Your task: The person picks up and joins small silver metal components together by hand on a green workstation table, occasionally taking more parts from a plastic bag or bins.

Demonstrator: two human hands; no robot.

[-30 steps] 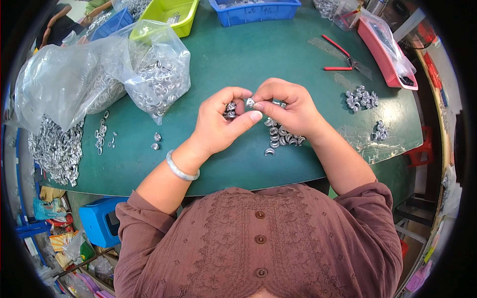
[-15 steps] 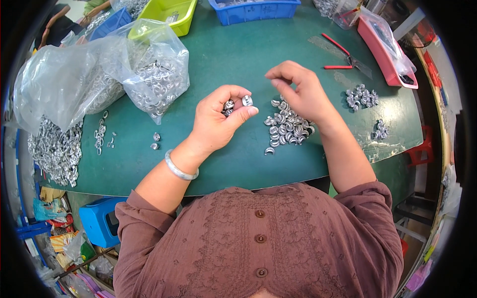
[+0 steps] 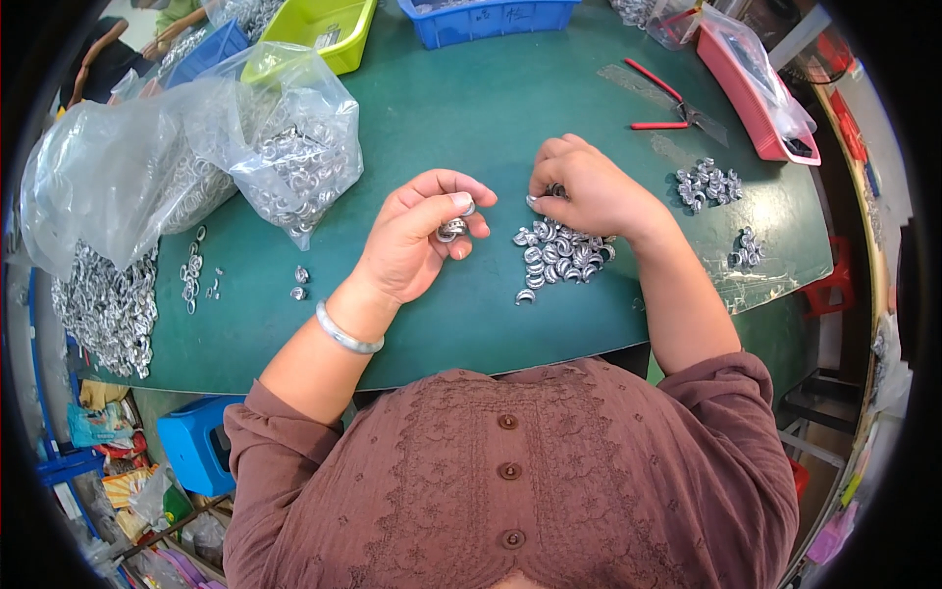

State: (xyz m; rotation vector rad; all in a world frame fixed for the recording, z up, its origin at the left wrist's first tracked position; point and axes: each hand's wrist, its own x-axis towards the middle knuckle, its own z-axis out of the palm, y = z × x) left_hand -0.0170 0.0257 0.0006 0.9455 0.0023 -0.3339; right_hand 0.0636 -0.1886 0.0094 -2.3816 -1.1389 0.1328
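Note:
My left hand [image 3: 417, 234] is raised over the middle of the table, its fingers curled round several small silvery metal parts [image 3: 451, 230]. To its right, my right hand [image 3: 581, 191] pinches at the far edge of a pile of curved, crescent-like metal pieces [image 3: 559, 257]; a small metal piece shows between its fingers, partly hidden. Two small metal parts [image 3: 300, 283] lie on the table left of my left wrist. Further left are a short row of metal rings [image 3: 192, 270] and a large heap of ring-like pieces [image 3: 108, 309].
Clear plastic bags [image 3: 299, 157] of metal parts stand at the left. Behind them are a green bin [image 3: 339, 49] and a blue bin [image 3: 491, 25]. Red-handled pliers [image 3: 677, 108], a pink basket [image 3: 751, 103] and two small piles [image 3: 708, 185] lie right. Another person's arm [image 3: 103, 44] shows far left.
My right hand has lowered to the far edge of the crescent pile, fingers now around a piece. My left hand has turned, its thumb shifting over the parts it holds. The view has shifted slightly.

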